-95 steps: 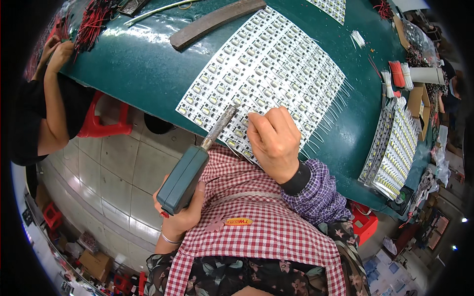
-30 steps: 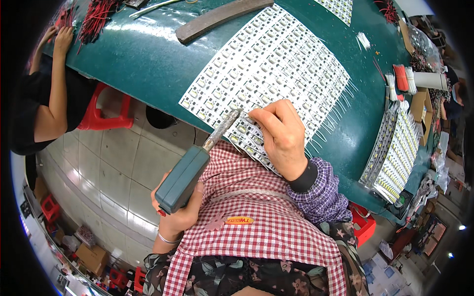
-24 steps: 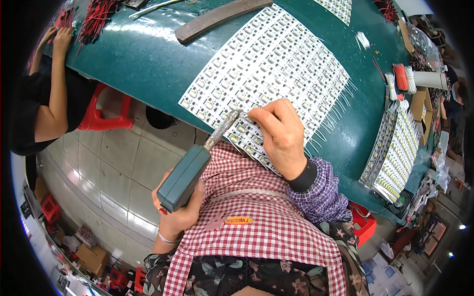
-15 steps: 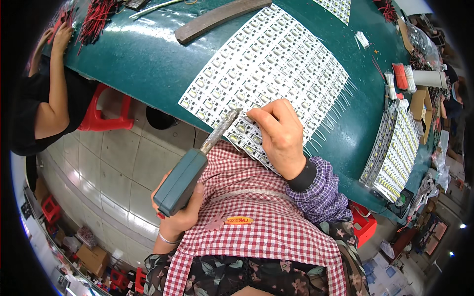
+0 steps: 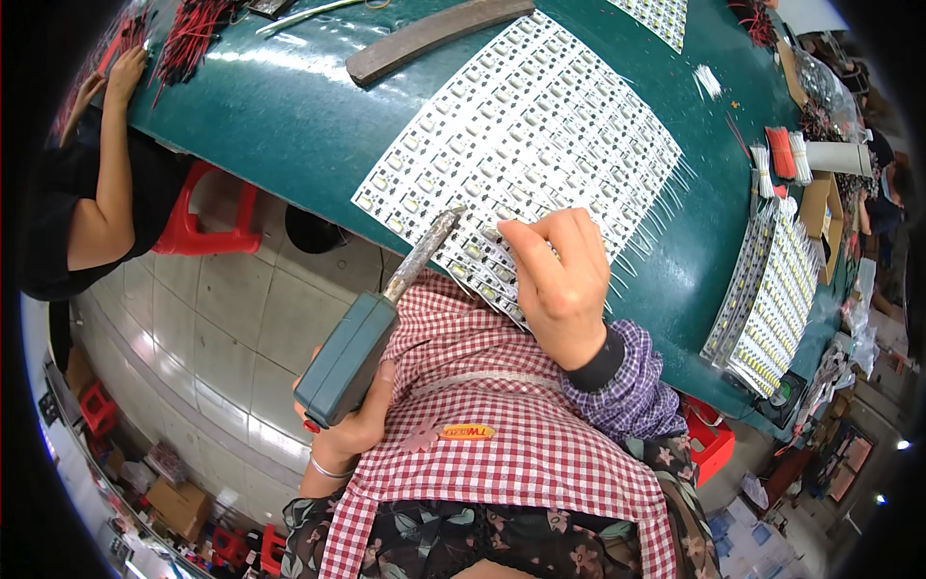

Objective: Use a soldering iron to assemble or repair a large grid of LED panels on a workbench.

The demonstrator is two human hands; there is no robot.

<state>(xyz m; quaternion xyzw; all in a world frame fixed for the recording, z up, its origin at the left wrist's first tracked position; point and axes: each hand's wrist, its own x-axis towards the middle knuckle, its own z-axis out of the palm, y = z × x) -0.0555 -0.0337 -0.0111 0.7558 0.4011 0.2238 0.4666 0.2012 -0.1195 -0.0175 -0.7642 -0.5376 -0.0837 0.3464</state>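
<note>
My left hand (image 5: 363,421) is wrapped round the handle of a dark green soldering gun (image 5: 345,355). Its long metal tip reaches up and right to the near part of a white panel of LED circuit boards (image 5: 511,125). The panel lies slanted on the table, with rows of small yellowish LEDs and thin white wires (image 5: 632,261) sticking out along its right edge. Over the panel's near part, just right of the tip, is my right hand (image 5: 567,289). Thumb and fingers are pinched together; whatever they hold is too small or hidden to name.
The green table (image 5: 260,125) carries a dark curved bar (image 5: 434,41) behind the panel. Rightward lie a stack of LED strips (image 5: 772,299), red and white wire bundles (image 5: 781,154) and a cardboard box (image 5: 823,217). A co-worker's arm (image 5: 114,174) handles red wires at left, by a red stool (image 5: 207,217).
My right hand has drawn back slightly, right and toward me, from the soldering tip. The soldering gun has shifted a little left.
</note>
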